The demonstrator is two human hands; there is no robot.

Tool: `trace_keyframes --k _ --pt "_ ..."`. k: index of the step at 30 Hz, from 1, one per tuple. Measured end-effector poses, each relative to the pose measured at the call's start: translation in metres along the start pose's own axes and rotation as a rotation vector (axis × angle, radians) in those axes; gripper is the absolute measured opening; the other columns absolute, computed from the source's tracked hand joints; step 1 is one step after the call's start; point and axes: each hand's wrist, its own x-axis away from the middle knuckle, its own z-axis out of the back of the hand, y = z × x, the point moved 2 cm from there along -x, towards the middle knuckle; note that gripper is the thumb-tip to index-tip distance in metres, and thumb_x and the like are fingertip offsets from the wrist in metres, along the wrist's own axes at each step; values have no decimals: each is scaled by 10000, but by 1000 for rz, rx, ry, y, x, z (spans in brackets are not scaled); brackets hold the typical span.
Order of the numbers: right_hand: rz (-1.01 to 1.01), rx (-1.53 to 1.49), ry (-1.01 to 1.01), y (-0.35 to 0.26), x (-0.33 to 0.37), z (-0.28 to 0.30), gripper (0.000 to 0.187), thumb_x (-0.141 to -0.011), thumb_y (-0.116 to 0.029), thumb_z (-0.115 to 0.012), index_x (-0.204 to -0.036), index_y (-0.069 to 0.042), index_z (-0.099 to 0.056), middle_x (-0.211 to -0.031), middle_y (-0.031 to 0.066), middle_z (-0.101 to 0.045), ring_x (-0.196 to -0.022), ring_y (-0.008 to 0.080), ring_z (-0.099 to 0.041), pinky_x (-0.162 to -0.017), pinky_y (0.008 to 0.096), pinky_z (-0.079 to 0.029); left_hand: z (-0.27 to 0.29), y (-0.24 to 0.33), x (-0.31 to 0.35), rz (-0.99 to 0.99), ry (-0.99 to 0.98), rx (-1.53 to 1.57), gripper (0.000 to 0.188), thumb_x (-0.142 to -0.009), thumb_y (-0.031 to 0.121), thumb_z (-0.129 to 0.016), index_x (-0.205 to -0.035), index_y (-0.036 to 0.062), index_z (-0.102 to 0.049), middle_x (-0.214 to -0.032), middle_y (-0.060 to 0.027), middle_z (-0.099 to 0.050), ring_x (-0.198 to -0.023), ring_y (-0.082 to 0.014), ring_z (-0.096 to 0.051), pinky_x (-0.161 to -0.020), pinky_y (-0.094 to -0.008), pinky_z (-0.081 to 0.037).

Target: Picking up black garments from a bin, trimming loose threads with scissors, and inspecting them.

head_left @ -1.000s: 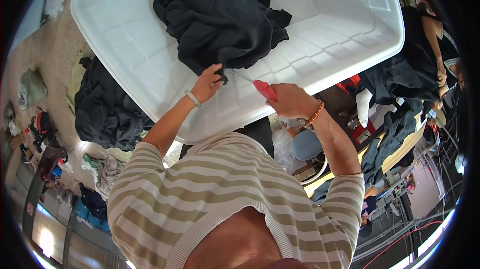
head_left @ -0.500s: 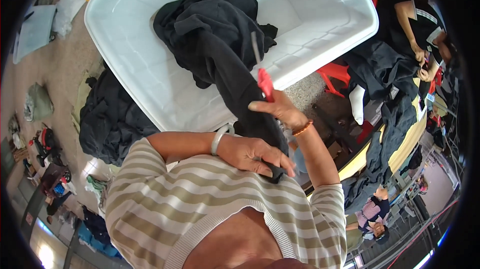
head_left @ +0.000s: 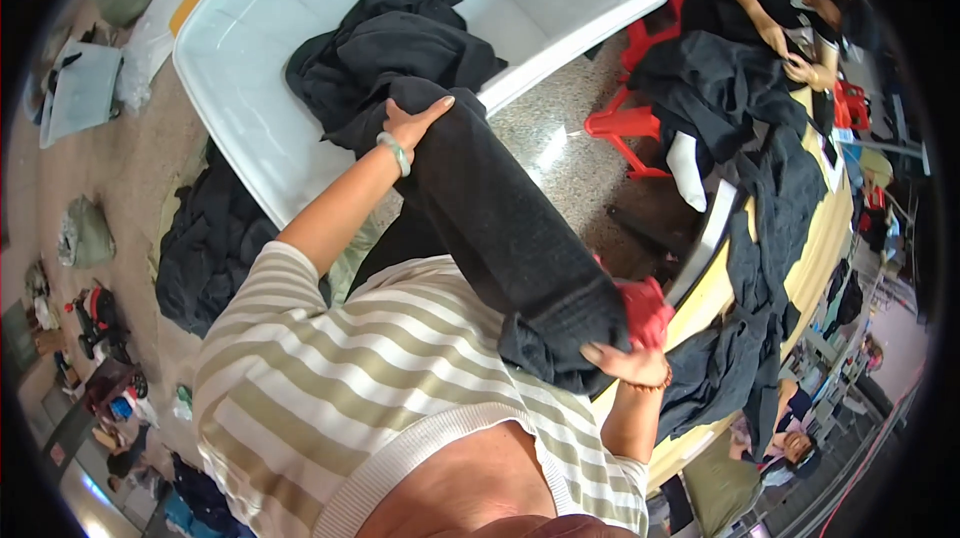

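Stretched across my front is the leg of a pair of black trousers [head_left: 510,208], running from the white tub toward my lower right. My left hand [head_left: 415,128], with a pale bangle at its wrist, grips the cloth near the tub's rim. At the hem end, my right hand [head_left: 630,363] holds the cloth with its thumb on top. A red-handled tool [head_left: 645,313] shows at that same hand; cloth and fingers hide the rest of it. More black cloth [head_left: 400,48] lies bunched in the white tub [head_left: 560,48].
Another black heap [head_left: 215,248] lies on the floor left of the tub. A red stool [head_left: 625,123] stands to the right. Beyond a yellow-edged table [head_left: 815,228] draped with dark garments, a co-worker's hands [head_left: 785,53] handle black cloth.
My left hand has moved from my chest up to the cloth by the tub. My right hand has come down to the hem with the red-handled tool, and the leg is now spread wide.
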Motion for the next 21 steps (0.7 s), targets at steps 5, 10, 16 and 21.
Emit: trace_keyframes --k 5,10,16,21 --pt "-73 -432 301 -31 88 37 748 -555 -83 -847 -1195 112 -511 -1168 189 -590 -1101 247 -563 -957 354 -420 -36 31 8 -331 -407 150 899 -689 36 -751 -1419 -6 -228 -1192 -214 -541 -1025 -310 -605 -886 -388 -518" --pt "-273 -206 882 20 186 56 944 -512 -173 -842 -1331 17 -412 -1216 94 -509 -1205 221 -447 -1045 369 -324 -88 65 129 -266 -796 291 632 -760 -89 -595 -1354 -5 -396 -1074 -138 -608 -949 -238 -631 -829 -345 -530" --pt "-269 -240 1164 33 220 108 334 -774 -112 -666 -1081 -11 -577 -893 -38 -523 -742 42 -472 -678 212 -411 -209 174 349 -512 -1431 203 574 -809 -52 -584 -1355 -7 -414 -1108 -93 -620 -944 -155 -619 -871 -302 -496" --pt "-218 -137 1700 24 243 183 204 -833 -231 -715 -781 -84 -582 -736 -59 -536 -647 24 -487 -588 197 -381 -363 270 490 -1111 -1743 399 512 -855 147 -650 -1305 1 -452 -1120 -165 -607 -975 -245 -613 -873 -335 -495"
